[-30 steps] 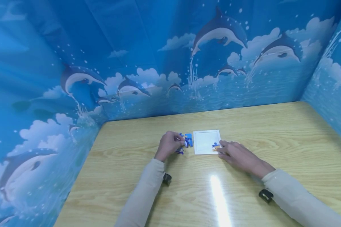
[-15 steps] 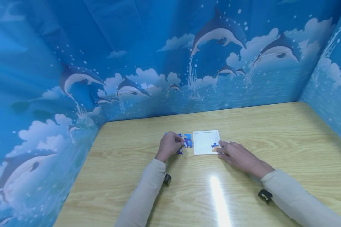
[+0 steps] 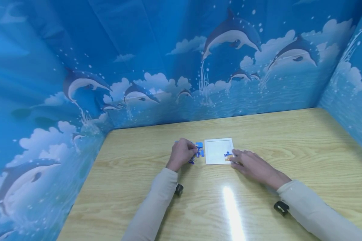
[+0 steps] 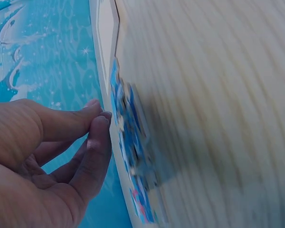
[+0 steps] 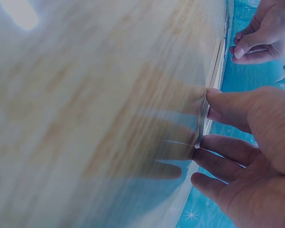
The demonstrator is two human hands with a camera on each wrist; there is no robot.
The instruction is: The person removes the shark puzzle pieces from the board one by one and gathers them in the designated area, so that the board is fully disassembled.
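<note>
A white square puzzle tray (image 3: 209,152) lies on the table in the head view. One jigsaw piece (image 3: 227,155), blue with orange, sits in its near right corner. My right hand (image 3: 253,165) holds the tray at that corner, thumb and fingers bent against its edges; the right wrist view shows the fingertips (image 5: 199,145) at the rim. Left of the tray lie several loose blue puzzle pieces (image 3: 200,150), partly overlapping in the left wrist view. Over them is my left hand (image 3: 181,154), thumb and forefinger (image 4: 99,123) tips pressed together; I see no piece between them.
The wooden table (image 3: 123,201) meets a blue dolphin-print backdrop (image 3: 157,97) behind, on the left and on the right. A bright light reflection (image 3: 233,211) lies on the wood in front of the tray. Dark wrist mounts (image 3: 281,208) sit under the sleeves.
My left hand has shifted slightly to the right over the loose pieces and now covers more of them. The right hand and the tray have stayed in place.
</note>
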